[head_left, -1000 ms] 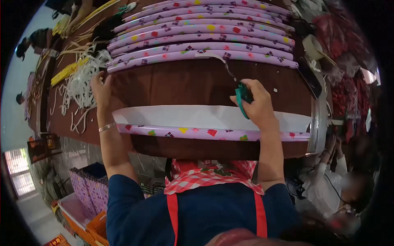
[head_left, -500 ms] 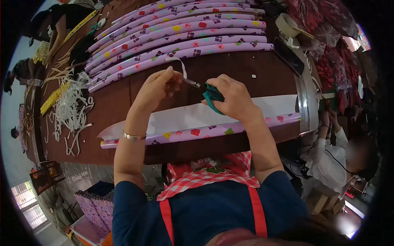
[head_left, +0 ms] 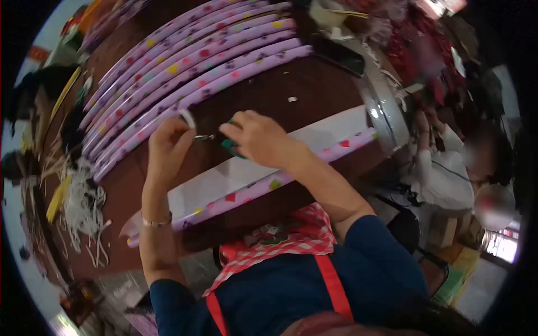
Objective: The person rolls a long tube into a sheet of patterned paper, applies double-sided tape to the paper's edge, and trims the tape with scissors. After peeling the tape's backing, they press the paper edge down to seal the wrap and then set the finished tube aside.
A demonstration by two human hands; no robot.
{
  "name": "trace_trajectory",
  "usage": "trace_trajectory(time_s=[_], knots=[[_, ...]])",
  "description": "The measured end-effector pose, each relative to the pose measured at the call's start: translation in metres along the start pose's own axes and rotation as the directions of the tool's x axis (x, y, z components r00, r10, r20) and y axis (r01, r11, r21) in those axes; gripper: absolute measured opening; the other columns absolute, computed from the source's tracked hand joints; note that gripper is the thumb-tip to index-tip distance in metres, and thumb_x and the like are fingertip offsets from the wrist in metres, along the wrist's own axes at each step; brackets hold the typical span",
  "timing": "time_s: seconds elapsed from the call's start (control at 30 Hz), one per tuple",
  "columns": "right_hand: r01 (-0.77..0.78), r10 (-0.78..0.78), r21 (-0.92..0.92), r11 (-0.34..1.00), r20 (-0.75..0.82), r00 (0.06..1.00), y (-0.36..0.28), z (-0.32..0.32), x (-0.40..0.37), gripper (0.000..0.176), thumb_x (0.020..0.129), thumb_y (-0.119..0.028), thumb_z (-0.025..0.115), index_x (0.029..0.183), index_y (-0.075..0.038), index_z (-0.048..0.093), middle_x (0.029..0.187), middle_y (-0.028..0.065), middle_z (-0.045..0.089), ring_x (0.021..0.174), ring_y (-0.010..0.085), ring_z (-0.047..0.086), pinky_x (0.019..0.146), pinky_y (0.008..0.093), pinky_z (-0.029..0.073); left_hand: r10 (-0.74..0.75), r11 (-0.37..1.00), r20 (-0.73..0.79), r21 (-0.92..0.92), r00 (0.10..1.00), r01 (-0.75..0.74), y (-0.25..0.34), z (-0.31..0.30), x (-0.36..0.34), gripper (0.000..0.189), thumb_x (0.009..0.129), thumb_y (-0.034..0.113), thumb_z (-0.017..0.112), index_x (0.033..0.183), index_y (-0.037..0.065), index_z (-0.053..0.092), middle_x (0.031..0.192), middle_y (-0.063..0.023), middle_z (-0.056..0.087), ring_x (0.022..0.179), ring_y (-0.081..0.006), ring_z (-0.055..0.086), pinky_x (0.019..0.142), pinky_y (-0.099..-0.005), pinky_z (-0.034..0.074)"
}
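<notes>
Purple patterned paper (head_left: 252,193) lies partly rolled along the near side of the brown table (head_left: 330,179), its white underside (head_left: 224,173) facing up. Above it, my left hand (head_left: 171,140) pinches a short white strip (head_left: 188,119) that curls up from the fingertips. My right hand (head_left: 260,140) is wrapped round green-handled scissors (head_left: 228,145), whose blades point left at the strip close to my left fingers. Whether the blades touch the strip is too blurred to tell.
Several finished purple rolls (head_left: 185,67) lie across the far side. White strips (head_left: 84,213) are heaped at the left. A dark phone (head_left: 339,56) and a tape roll (head_left: 328,17) are at the back right. A person in white (head_left: 445,173) sits at the right.
The view has turned and shifted, so the table looks tilted. My hands are closer together, with the scissors nearer my left fingers. The strip is still held.
</notes>
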State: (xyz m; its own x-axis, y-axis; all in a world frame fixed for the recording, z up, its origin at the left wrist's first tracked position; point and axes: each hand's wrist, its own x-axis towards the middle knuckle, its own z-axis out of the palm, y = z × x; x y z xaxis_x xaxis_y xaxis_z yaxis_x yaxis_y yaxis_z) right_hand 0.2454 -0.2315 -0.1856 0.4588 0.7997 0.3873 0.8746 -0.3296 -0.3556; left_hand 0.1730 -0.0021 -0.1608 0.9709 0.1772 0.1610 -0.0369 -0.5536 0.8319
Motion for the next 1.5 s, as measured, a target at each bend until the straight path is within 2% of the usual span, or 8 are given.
trace_trajectory(time_s=[0.07,0.27,0.5,0.6,1.0,1.07,1.23,1.5], knots=[[0.022,-0.024,-0.053,0.998,-0.047,0.999,0.006,0.01,0.0,0.03,0.075,-0.014,0.07,0.1,-0.007,0.057,0.094,0.0129,0.057,0.089,0.0317,0.059,0.078,0.0391,0.051,0.272,0.961,-0.077,0.07,0.959,-0.267,0.008,0.004,-0.001,0.005,0.087,0.001,0.065,0.086,-0.001,0.06,0.087,-0.0033,0.057,0.077,-0.0108,0.052,0.068,-0.0255,0.044],[0.004,-0.009,-0.077,0.997,-0.06,0.998,0.015,0.013,0.018,0.022,0.082,-0.014,0.061,0.101,-0.005,0.06,0.095,0.0136,0.06,0.093,0.0291,0.059,0.078,0.0379,0.052,0.225,0.962,-0.33,-0.077,0.917,-0.264,-0.004,-0.005,-0.003,0.006,0.095,0.002,0.056,0.09,-0.001,0.056,0.087,-0.0025,0.053,0.081,-0.0109,0.048,0.076,-0.0256,0.042],[-0.013,0.086,-0.148,0.989,0.5,0.862,0.041,0.004,0.063,0.02,0.081,-0.017,0.063,0.096,-0.005,0.067,0.102,0.0161,0.067,0.099,0.0327,0.064,0.08,0.0414,0.055,0.262,0.875,-0.052,-0.408,0.964,-0.259,0.035,0.041,-0.007,0.004,0.092,0.0,0.057,0.092,0.002,0.053,0.097,-0.009,0.06,0.089,-0.0126,0.053,0.085,-0.0267,0.042],[0.036,0.044,-0.146,0.989,0.511,0.859,0.049,-0.003,0.075,0.017,0.079,-0.016,0.064,0.09,-0.005,0.07,0.095,0.0149,0.07,0.093,0.0315,0.068,0.079,0.0417,0.056,0.251,0.752,0.021,-0.634,0.968,-0.181,0.04,0.061,-0.001,0.005,0.09,-0.002,0.057,0.092,0.002,0.054,0.095,-0.0085,0.06,0.087,-0.0127,0.054,0.083,-0.0257,0.042],[0.191,-0.068,-0.137,0.972,0.613,0.787,0.052,-0.026,0.071,0.022,0.084,-0.024,0.059,0.084,-0.008,0.073,0.088,0.0097,0.071,0.092,0.026,0.067,0.075,0.0379,0.053,0.141,0.749,0.094,-0.661,0.986,-0.044,0.031,0.077,-0.006,0.005,0.091,0.001,0.06,0.091,0.004,0.055,0.091,-0.0065,0.061,0.083,-0.0122,0.057,0.081,-0.0248,0.044],[0.075,-0.007,-0.263,0.962,0.253,0.967,0.057,-0.017,0.047,0.016,0.083,-0.023,0.063,0.081,-0.009,0.071,0.09,0.0099,0.067,0.093,0.0259,0.064,0.074,0.037,0.052,0.134,0.73,0.111,-0.683,0.985,-0.022,0.033,0.077,-0.007,0.005,0.09,0.002,0.06,0.091,0.004,0.056,0.091,-0.0065,0.061,0.083,-0.0119,0.057,0.08,-0.0245,0.044],[0.014,-0.022,-0.16,0.987,-0.053,0.998,0.034,-0.07,-0.071,0.019,0.08,-0.029,0.069,0.074,-0.012,0.063,0.078,0.0041,0.058,0.081,0.0228,0.058,0.069,0.0367,0.047,0.13,0.756,0.136,-0.654,0.982,-0.009,0.028,0.077,-0.003,0.003,0.09,0.002,0.059,0.092,0.003,0.056,0.09,-0.0071,0.06,0.085,-0.0129,0.056,0.08,-0.0268,0.044],[-0.233,0.223,-0.012,0.972,-0.245,0.944,0.059,-0.066,-0.15,0.019,0.081,-0.024,0.07,0.074,-0.009,0.06,0.077,0.0064,0.057,0.077,0.0263,0.056,0.072,0.0374,0.045,0.292,0.745,0.366,-0.667,0.884,0.031,0.087,0.109,0.02,0.004,0.085,0.001,0.061,0.087,0.002,0.058,0.099,-0.0097,0.06,0.091,-0.0159,0.056,0.084,-0.0298,0.045]])
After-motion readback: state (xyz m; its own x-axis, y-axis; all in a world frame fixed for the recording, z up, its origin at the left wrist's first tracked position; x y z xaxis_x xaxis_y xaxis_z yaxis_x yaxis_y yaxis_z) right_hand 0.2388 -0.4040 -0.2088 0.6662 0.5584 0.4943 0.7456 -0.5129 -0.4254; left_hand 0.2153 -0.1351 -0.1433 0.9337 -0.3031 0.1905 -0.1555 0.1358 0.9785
